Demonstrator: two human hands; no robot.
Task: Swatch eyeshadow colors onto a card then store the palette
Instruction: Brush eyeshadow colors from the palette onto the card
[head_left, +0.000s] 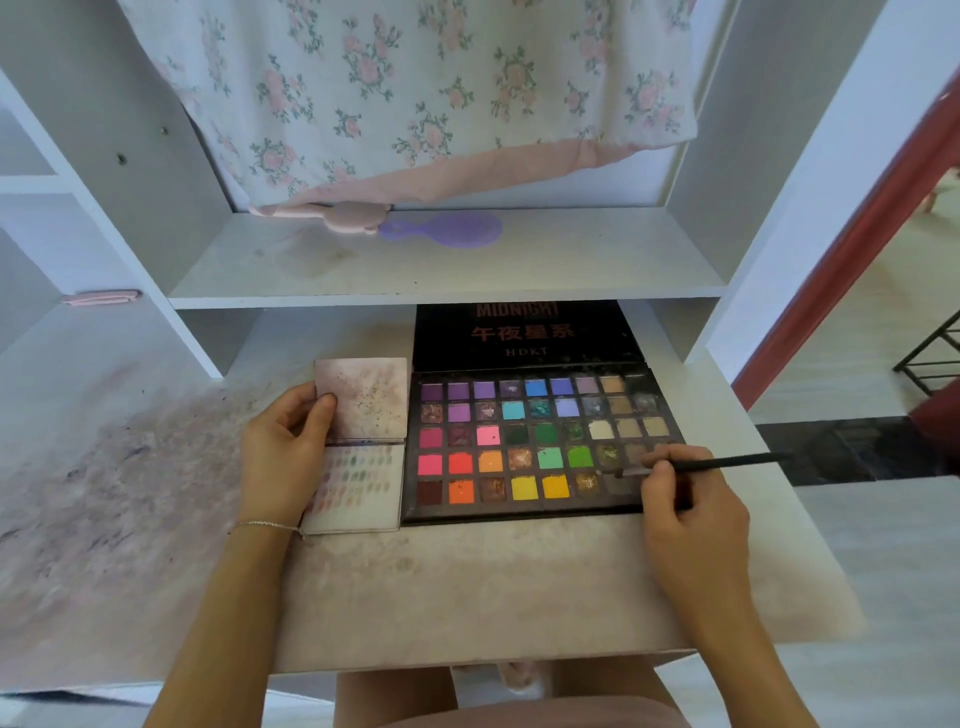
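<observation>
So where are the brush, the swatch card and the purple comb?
brush (727, 462), head view, on its dark handle.
swatch card (358, 488), head view, on its lower swatched panel.
purple comb (452, 229), head view, on its rounded head.

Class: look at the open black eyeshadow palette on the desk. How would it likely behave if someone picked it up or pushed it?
The open black eyeshadow palette lies flat and broad, so it would probably slide, not tip. Its raised black lid may swing on lifting. The worn, pressed colour pans look crumbly, so jolts could shed powder.
</observation>
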